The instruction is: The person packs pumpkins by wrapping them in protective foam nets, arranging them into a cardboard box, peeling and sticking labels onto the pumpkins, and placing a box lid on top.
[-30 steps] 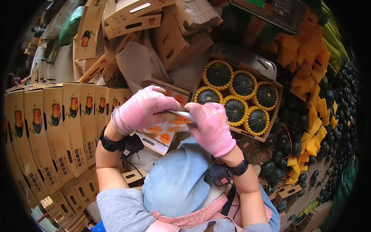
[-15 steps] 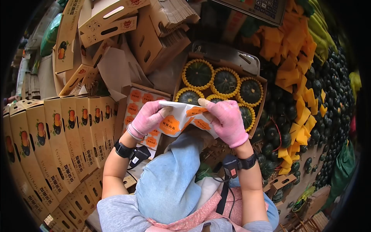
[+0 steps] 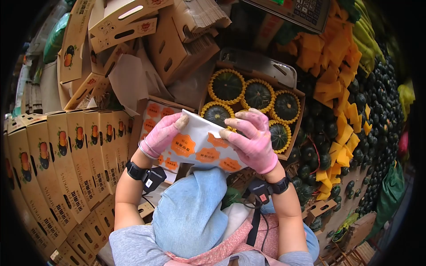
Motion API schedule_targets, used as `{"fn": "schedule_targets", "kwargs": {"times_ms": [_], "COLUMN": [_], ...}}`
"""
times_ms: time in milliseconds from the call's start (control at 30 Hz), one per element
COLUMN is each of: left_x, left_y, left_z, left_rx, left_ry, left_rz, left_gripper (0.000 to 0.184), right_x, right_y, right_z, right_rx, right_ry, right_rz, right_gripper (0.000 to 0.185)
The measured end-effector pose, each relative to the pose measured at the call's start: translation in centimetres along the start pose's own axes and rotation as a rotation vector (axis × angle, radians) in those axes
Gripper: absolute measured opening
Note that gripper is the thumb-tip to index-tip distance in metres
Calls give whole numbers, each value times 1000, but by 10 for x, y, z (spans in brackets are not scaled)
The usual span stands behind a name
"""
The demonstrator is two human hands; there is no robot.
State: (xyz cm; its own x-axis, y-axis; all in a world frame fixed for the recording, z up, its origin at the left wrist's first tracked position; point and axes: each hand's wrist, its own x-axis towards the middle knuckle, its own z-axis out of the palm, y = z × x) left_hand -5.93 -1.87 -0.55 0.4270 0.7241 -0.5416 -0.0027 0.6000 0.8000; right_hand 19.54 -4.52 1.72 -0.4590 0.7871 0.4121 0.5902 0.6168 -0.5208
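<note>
A white sheet of orange labels [image 3: 207, 154] hangs unfolded between my hands, above my lap. My left hand [image 3: 165, 136], in a pink glove, pinches its upper left corner between thumb and fingers. At the upper right edge, my right hand [image 3: 251, 141], also gloved, holds the sheet with its thumb and fingertips. Just beyond the hands stands an open carton [image 3: 296, 128] with several dark green pumpkins [image 3: 258, 95] in yellow foam nets. More label sheets [image 3: 151, 116] lie in a shallow box behind my left hand.
Printed cartons [image 3: 66, 164] stand in rows at the left, with a pile of boxes [image 3: 177, 53] beyond. A scale [image 3: 306, 13] is at the top right. Orange foam pieces [image 3: 337, 88] and many loose pumpkins [image 3: 381, 115] cover the right side.
The sheet, a narrow folded strip between both hands a second ago, is now spread open with its labels showing. The view has shifted, so the boxes and pumpkins appear further left.
</note>
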Motion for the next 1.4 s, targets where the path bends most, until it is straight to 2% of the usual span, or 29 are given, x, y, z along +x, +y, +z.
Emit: {"fn": "schedule_targets", "kwargs": {"times_ms": [33, 67, 100, 133, 167, 200, 233, 267, 367, 400, 500, 600, 700, 733, 767, 833, 900, 967, 1033, 1100, 1133, 1167, 1200, 1267, 1300, 1367, 1400], "left_x": [4, 12, 17, 22, 25, 26, 26, 26, 27, 25, 23, 21, 19, 20, 22, 26, 25, 26, 25, 24, 23, 23, 23, 21, 20, 15, 16], "left_y": [-3, -13, -22, -30, -33, -32, -32, -33, -36, -34, -35, -42, -48, -50, -55, -66, -65, -60, -55, -47, -45, -45, -47, -59, -52, -52, -48], "left_z": [1, 0, -3, -6, -8, -6, -5, -6, -6, -5, -7, -11, -15, -16, -20, -26, -24, -19, -14, -9, -7, -5, -5, -17, -11, -23, -27], "left_rx": [-25, -224, -203, -180, -155, -159, -132, -105, -63, -45, -32, -35, -32, -31, 30, 150, 88, 12, -85, -129, -148, -125, -104, -55, 18, 243, 425], "left_ry": [21, 13, 49, 83, 115, 139, 144, 148, 159, 166, 154, 125, 130, 137, 159, 210, 234, 243, 240, 233, 224, 257, 290, 371, 470, 472, 394], "left_rz": [-35, -20, -40, -61, -83, -70, -67, -59, -43, -45, -15, 0, 14, 24, 26, 27, 31, 36, 40, -8, -36, 48, 137, 264, 364, 340, 357], "left_gripper": [43, 40, 39, 39, 38, 36, 36, 37, 38, 38, 38, 40, 41, 41, 41, 42, 39, 37, 38, 38, 38, 37, 36, 31, 28, 34, 37], "right_x": [2, 4, 2, -7, -5, 6, 2, 3, 15, 23, 29, 32, 29, 19, 14, -2, -7, -30, -48, -60, -65, -68, -64, -59, -59, -65, -65], "right_y": [0, 5, 21, 29, 45, 55, 84, 103, 120, 121, 122, 120, 96, 107, 106, 112, 96, 71, 25, -4, -6, -7, -12, -17, -18, -20, -23], "right_z": [-3, -10, -16, -19, -22, -30, -32, -28, -19, -20, -13, -3, 4, 5, 0, -5, -17, -13, -14, 1, 9, 14, 11, 2, -1, -7, -14], "right_rx": [160, 371, 602, 982, 1033, 798, 519, 508, 121, 92, 39, -203, -517, -654, -713, -767, -929, -290, 254, 549, 485, 418, 485, 461, 450, 587, 609], "right_ry": [-5, -57, -85, 19, 144, 248, 152, 85, -53, -132, -163, -334, -183, 3, -52, -86, 12, 234, 50, -50, -71, -90, -74, 6, 45, 99, 100], "right_rz": [53, 64, 45, 283, 519, 745, 849, 953, 897, 936, 918, 934, 585, 221, 43, 13, 219, 507, 702, 827, 759, 690, 795, 802, 805, 816, 800], "right_gripper": [20, 19, 19, 15, 13, 25, 42, 51, 58, 59, 56, 51, 46, 39, 34, 35, 36, 37, 45, 48, 48, 48, 47, 47, 48, 53, 55]}}
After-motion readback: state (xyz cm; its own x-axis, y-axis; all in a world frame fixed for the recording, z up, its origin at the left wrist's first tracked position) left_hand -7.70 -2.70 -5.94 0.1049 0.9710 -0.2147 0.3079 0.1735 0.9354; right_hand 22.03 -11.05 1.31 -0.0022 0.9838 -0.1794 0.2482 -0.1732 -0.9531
